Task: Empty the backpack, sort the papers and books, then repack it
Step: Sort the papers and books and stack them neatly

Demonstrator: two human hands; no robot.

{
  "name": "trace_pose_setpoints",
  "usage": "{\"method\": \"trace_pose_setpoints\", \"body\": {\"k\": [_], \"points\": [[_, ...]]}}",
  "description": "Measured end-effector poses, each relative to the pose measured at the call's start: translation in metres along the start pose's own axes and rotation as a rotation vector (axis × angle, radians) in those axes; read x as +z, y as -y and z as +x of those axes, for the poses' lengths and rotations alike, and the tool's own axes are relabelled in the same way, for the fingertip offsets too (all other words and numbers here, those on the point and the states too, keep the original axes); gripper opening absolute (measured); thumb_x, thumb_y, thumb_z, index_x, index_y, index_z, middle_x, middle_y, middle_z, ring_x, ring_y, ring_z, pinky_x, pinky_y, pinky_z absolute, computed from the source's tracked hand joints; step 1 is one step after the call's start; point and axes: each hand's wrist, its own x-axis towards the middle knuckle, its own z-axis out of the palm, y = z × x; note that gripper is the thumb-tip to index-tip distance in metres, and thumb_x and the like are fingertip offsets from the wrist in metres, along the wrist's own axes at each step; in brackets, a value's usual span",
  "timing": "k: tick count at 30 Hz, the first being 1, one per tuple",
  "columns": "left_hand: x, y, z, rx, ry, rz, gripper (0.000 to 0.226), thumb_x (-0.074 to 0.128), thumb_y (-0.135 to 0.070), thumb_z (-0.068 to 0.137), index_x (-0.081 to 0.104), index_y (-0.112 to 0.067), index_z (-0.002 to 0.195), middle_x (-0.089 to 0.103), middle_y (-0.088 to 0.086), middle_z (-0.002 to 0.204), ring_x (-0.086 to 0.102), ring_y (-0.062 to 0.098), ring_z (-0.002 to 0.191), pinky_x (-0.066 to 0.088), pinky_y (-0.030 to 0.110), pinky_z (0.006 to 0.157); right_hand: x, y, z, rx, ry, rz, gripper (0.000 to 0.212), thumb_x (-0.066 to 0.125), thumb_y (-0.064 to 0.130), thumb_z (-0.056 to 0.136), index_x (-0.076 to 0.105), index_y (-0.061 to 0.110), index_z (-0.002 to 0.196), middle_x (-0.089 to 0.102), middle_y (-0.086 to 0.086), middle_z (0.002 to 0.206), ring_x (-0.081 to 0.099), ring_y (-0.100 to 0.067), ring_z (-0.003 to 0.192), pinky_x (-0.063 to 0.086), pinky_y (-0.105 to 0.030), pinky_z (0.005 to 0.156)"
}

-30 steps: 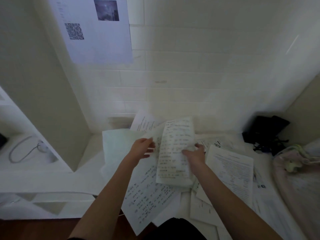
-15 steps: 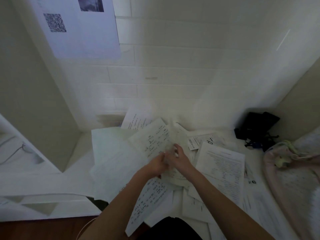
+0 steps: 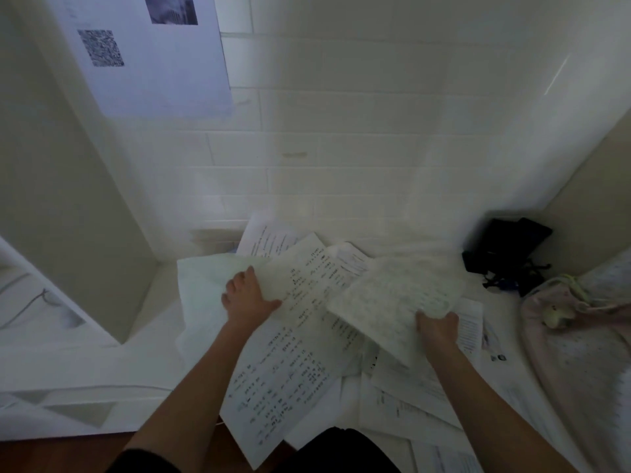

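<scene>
Papers (image 3: 300, 339) strewn over the white desk (image 3: 160, 302), overlapping from the middle to the right, some hanging off the near edge. Right hand (image 3: 438, 327) pinching the near corner of one sheet (image 3: 392, 298), lifted and blurred above the right-hand pile. Left hand (image 3: 247, 297) resting on the papers at centre-left, thumb pressed on a printed page, fingers curled at a pale sheet's edge; whether actually gripping it, cannot tell. Likely very light, limp, quick to slide over each other and to crease or tear; best taken at an edge or corner, or squared into a stack and held with both hands. Dense print on several pages, too small and blurred to read. Poster (image 3: 150, 52) on the far wall with a QR code, text illegible. Black bag (image 3: 505, 250) at far right, pink bag (image 3: 580, 322) beside it.
</scene>
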Motion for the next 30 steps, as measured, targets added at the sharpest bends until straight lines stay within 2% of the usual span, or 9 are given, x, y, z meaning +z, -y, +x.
{"method": "trace_pose_setpoints", "body": {"k": [5,8,11,14,16,18,24,28,30], "points": [[0.0,0.0,0.007,0.028,0.072,0.11,0.1,0.075,-0.047,0.07,0.017,-0.015,0.144,0.025,0.013,0.144,0.022,0.033,0.134,0.031,0.049,0.102,-0.04,-0.044,0.002,-0.084,-0.095,-0.357,0.064,0.053,0.01,0.091,0.018,0.013,0.145,0.051,-0.027,0.128,0.054,-0.042,0.11,0.046,-0.049,0.089],[-0.001,0.0,0.009,0.069,0.047,0.094,0.088,0.075,-0.039,0.072,0.024,-0.014,0.139,0.037,0.014,0.135,0.038,0.032,0.126,0.035,0.046,0.098,-0.051,-0.054,0.01,-0.141,-0.114,-0.584,0.067,0.05,0.007,0.091,0.018,0.025,0.147,0.033,-0.027,0.14,0.047,-0.042,0.115,0.044,-0.053,0.089],[-0.005,0.002,0.018,0.036,0.052,-0.138,0.061,0.075,-0.028,0.074,0.046,-0.009,0.125,0.056,0.013,0.123,0.055,0.028,0.111,0.042,0.038,0.091,-0.043,-0.05,0.007,-0.265,-0.159,-0.9,0.07,0.053,0.008,0.088,0.02,0.028,0.147,0.021,-0.018,0.149,0.031,-0.039,0.129,0.036,-0.05,0.099],[-0.014,0.001,0.027,0.147,0.09,-0.236,0.032,0.07,-0.019,0.08,0.063,-0.003,0.106,0.064,0.012,0.11,0.059,0.028,0.1,0.043,0.03,0.08,-0.018,-0.035,-0.005,-0.532,0.006,-0.649,0.052,0.057,0.007,0.086,0.043,0.024,0.134,0.051,-0.011,0.128,0.052,-0.027,0.109,0.045,-0.04,0.089],[-0.025,-0.002,0.031,0.176,0.044,-0.282,0.016,0.064,-0.011,0.083,0.063,-0.006,0.098,0.061,0.009,0.098,0.058,0.027,0.095,0.039,0.027,0.075,0.0,-0.018,-0.022,-0.515,0.288,-0.404,0.038,0.057,0.004,0.087,0.053,0.024,0.119,0.064,-0.01,0.096,0.063,-0.02,0.076,0.055,-0.035,0.07],[-0.04,-0.006,0.035,0.142,-0.031,-0.366,0.007,0.06,-0.005,0.081,0.058,-0.01,0.085,0.059,0.01,0.086,0.055,0.026,0.083,0.037,0.027,0.069,0.015,-0.004,-0.039,-0.424,0.484,-0.279,0.024,0.058,0.004,0.088,0.059,0.021,0.104,0.066,-0.013,0.084,0.065,-0.019,0.058,0.059,-0.034,0.06],[-0.086,-0.019,0.034,0.072,-0.229,-0.654,0.01,0.06,-0.007,0.083,0.057,-0.007,0.093,0.056,0.01,0.087,0.051,0.022,0.077,0.037,0.029,0.063,0.05,0.03,-0.071,-0.312,0.721,-0.093,0.011,0.055,0.009,0.093,0.063,0.012,0.1,0.068,-0.016,0.086,0.068,-0.026,0.057,0.055,-0.033,0.057],[-0.104,-0.028,0.026,0.15,-0.146,-0.894,0.017,0.069,-0.008,0.074,0.054,-0.015,0.077,0.061,0.007,0.07,0.054,0.015,0.055,0.043,0.025,0.053,0.057,0.056,-0.079,-0.184,0.752,0.2,0.019,0.055,0.016,0.095,0.056,0.013,0.114,0.067,-0.012,0.101,0.07,-0.031,0.064,0.058,-0.033,0.057],[-0.108,-0.032,0.021,0.152,-0.086,-1.001,0.018,0.067,-0.004,0.078,0.057,-0.019,0.08,0.065,0.005,0.07,0.059,0.012,0.051,0.05,0.024,0.053,0.059,0.063,-0.081,-0.125,0.749,0.278,0.029,0.058,0.017,0.093,0.049,0.018,0.121,0.062,-0.007,0.113,0.071,-0.031,0.065,0.058,-0.034,0.056]]}}
